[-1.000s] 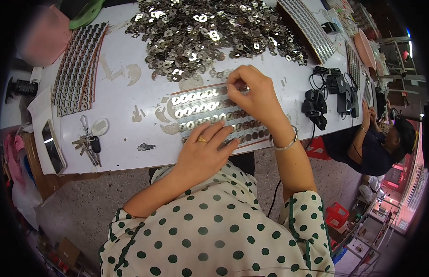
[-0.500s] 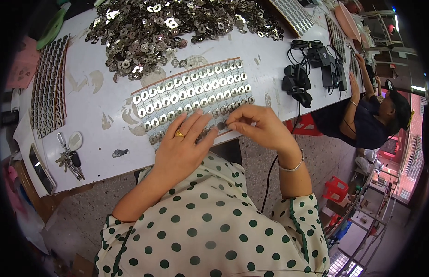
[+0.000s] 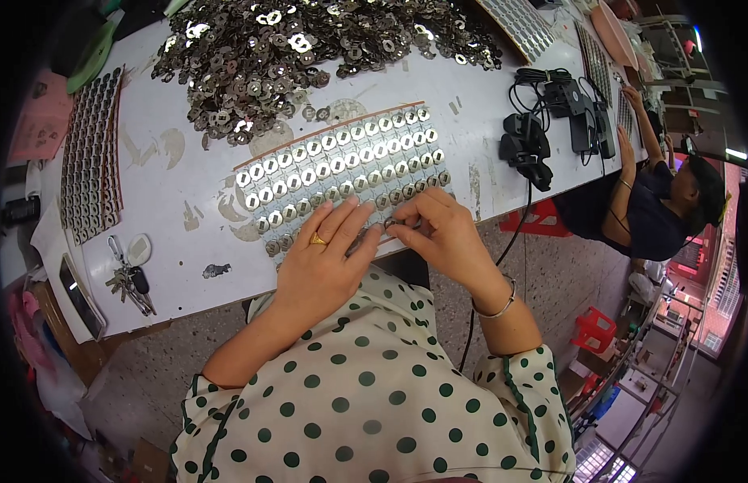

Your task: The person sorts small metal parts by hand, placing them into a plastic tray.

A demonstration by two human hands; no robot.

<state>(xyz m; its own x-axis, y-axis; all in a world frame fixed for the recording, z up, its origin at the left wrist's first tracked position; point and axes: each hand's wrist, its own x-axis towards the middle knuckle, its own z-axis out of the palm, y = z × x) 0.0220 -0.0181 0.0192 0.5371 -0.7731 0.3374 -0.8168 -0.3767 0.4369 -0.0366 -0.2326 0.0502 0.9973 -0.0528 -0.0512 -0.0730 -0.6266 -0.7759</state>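
A panel lies on the table before me, bearing rows of shiny round metal discs with rectangular holes. My left hand rests on the near part of the panel, fingers stretched out and lying over the lower rows; a gold ring is on one finger. Thumb and index finger of my right hand pinch a small dark metal disc at the panel's near edge, close beside the left thumb. Part of the lower rows is hidden under my hands.
Beyond the panel lies a large heap of loose metal discs. Another filled panel, keys and a phone lie at left. Black adapters with cables stand at right, where another person works.
My right hand has shifted slightly left toward the left hand, its fingertips now on a disc by the near edge. The left hand stays in place. The whole view has shifted a little.
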